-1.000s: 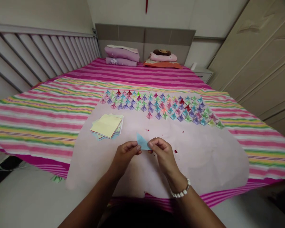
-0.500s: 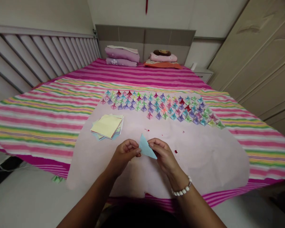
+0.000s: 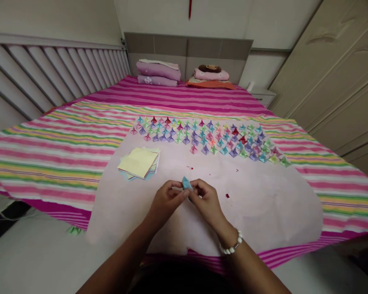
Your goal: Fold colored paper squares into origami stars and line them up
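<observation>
Just above the near part of a pale pink sheet [image 3: 263,196] spread over a striped bedcover [image 3: 49,143], the person holds a small piece of blue paper [image 3: 187,183] off the surface, between both hands. The left hand [image 3: 167,200] and the right hand [image 3: 204,200] meet at it, fingertips curled in and pinching it from either side, with the knuckles nearly touching. Only a small peak of the paper shows above the fingers; the rest is hidden inside the grip.

The paper looks almost weightless, thin and easily bent. It would likely crease wherever it is pressed and crush or tear under a hard squeeze, so a light pinch with the fingertips suits it. Its folded layers probably give it some stiffness, which makes the edges and corners the safest places to hold. The surface seems smooth but not slippery.

It is light blue, matte and plain, and what shows of it is a pointed, folded shape with a crisp edge.

To the left on the sheet lies a loose stack of paper squares [image 3: 138,162], with a pale yellow one on top. Farther back stand rows of small folded pieces [image 3: 208,139] in many colours. A white bead bracelet [image 3: 231,247] circles the right wrist.
</observation>
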Demonstrator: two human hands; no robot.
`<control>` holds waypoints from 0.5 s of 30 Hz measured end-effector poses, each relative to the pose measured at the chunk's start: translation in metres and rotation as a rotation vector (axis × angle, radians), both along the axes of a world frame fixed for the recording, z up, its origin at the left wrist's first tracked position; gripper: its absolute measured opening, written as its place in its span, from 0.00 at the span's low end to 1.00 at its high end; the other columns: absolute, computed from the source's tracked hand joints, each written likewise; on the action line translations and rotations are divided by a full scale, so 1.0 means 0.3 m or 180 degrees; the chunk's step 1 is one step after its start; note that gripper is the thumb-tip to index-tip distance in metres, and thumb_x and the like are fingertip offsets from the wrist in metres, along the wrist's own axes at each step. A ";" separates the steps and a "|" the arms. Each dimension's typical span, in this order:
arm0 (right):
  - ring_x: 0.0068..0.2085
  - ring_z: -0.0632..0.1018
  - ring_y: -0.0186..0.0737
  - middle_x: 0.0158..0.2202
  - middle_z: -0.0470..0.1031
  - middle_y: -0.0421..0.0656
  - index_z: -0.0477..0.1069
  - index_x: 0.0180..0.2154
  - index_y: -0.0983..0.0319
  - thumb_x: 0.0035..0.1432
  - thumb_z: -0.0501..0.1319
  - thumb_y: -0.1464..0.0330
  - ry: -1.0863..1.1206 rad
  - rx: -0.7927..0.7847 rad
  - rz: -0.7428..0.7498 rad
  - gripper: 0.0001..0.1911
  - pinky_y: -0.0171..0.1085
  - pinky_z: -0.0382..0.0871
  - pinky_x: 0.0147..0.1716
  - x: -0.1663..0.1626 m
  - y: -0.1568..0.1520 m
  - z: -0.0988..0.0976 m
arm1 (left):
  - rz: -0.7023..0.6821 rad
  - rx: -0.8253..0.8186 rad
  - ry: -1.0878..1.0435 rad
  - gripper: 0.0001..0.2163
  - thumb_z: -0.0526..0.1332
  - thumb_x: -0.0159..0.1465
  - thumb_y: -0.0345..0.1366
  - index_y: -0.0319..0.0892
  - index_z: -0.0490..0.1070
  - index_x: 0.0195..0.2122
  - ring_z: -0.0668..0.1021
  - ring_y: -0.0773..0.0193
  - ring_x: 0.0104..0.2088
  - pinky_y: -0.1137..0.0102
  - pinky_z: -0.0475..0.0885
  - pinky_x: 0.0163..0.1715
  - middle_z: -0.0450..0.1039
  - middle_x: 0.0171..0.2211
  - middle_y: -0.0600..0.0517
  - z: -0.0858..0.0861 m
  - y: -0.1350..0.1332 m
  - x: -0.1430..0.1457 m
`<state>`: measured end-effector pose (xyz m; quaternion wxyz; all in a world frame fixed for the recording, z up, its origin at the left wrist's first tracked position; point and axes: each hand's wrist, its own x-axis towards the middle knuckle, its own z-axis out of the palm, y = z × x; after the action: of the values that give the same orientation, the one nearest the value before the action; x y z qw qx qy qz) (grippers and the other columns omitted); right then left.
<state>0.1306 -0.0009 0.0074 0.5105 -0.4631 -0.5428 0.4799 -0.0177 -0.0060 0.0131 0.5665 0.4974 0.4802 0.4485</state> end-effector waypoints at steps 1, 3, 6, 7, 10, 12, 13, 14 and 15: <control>0.21 0.60 0.31 0.18 0.62 0.34 0.73 0.28 0.61 0.49 0.66 0.67 -0.0162 0.0150 -0.0074 0.04 0.33 0.53 0.21 -0.004 -0.003 -0.003 | 0.0001 0.0020 -0.0020 0.13 0.67 0.54 0.41 0.41 0.68 0.35 0.77 0.64 0.29 0.70 0.69 0.31 0.76 0.26 0.52 -0.002 -0.003 0.006; 0.22 0.62 0.31 0.20 0.62 0.35 0.72 0.28 0.61 0.51 0.63 0.71 -0.0456 0.0444 -0.0151 0.01 0.33 0.56 0.22 -0.010 -0.008 -0.007 | 0.0023 0.0060 0.0031 0.15 0.67 0.53 0.40 0.41 0.67 0.38 0.78 0.63 0.30 0.70 0.69 0.32 0.77 0.27 0.53 -0.001 -0.010 0.016; 0.23 0.65 0.32 0.23 0.65 0.36 0.71 0.28 0.61 0.52 0.60 0.74 -0.0785 0.0765 -0.0221 0.04 0.33 0.58 0.24 -0.017 -0.014 -0.007 | 0.0150 0.0157 0.0402 0.10 0.63 0.57 0.39 0.42 0.68 0.37 0.78 0.62 0.30 0.70 0.69 0.32 0.76 0.27 0.53 0.007 -0.018 0.027; 0.24 0.65 0.32 0.24 0.65 0.36 0.70 0.28 0.61 0.53 0.59 0.74 -0.0867 0.0834 -0.0238 0.04 0.33 0.59 0.24 -0.019 -0.015 -0.005 | 0.0204 0.0216 0.0531 0.08 0.62 0.58 0.39 0.41 0.69 0.36 0.78 0.62 0.30 0.70 0.69 0.31 0.76 0.26 0.53 0.009 -0.019 0.029; 0.25 0.66 0.33 0.25 0.65 0.37 0.69 0.28 0.61 0.55 0.58 0.74 -0.1071 0.0957 -0.0297 0.05 0.33 0.60 0.25 -0.023 -0.019 -0.004 | 0.0355 0.0390 0.0776 0.04 0.60 0.56 0.36 0.41 0.70 0.30 0.77 0.63 0.28 0.71 0.69 0.29 0.74 0.25 0.54 0.013 -0.016 0.034; 0.25 0.67 0.33 0.25 0.65 0.38 0.69 0.28 0.61 0.54 0.57 0.75 -0.1166 0.1000 -0.0357 0.05 0.34 0.60 0.25 -0.025 -0.021 -0.007 | 0.0445 0.0473 0.0855 0.03 0.59 0.55 0.34 0.41 0.70 0.28 0.77 0.64 0.28 0.71 0.70 0.29 0.75 0.27 0.53 0.012 -0.012 0.036; 0.26 0.67 0.34 0.25 0.65 0.38 0.69 0.28 0.61 0.54 0.57 0.76 -0.1198 0.1025 -0.0390 0.06 0.34 0.60 0.25 -0.026 -0.022 -0.009 | 0.0496 0.0506 0.0897 0.03 0.59 0.54 0.34 0.41 0.70 0.26 0.77 0.64 0.29 0.71 0.70 0.29 0.75 0.28 0.52 0.010 -0.010 0.037; 0.26 0.67 0.34 0.26 0.65 0.38 0.68 0.28 0.61 0.54 0.57 0.77 -0.1222 0.1059 -0.0427 0.06 0.34 0.61 0.25 -0.027 -0.023 -0.011 | 0.0555 0.0534 0.0946 0.03 0.59 0.53 0.34 0.41 0.69 0.25 0.78 0.64 0.29 0.71 0.71 0.30 0.76 0.30 0.51 0.008 -0.008 0.038; 0.26 0.67 0.34 0.26 0.65 0.38 0.68 0.28 0.61 0.53 0.56 0.77 -0.1241 0.1101 -0.0469 0.07 0.34 0.61 0.25 -0.028 -0.024 -0.014 | 0.0614 0.0556 0.1001 0.03 0.59 0.53 0.33 0.41 0.68 0.23 0.78 0.63 0.30 0.71 0.71 0.30 0.77 0.32 0.50 0.005 -0.006 0.039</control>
<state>0.1223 -0.0080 0.0033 0.5014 -0.4910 -0.6696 0.2432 -0.0061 -0.0080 0.0147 0.3937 0.5602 0.5675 0.4574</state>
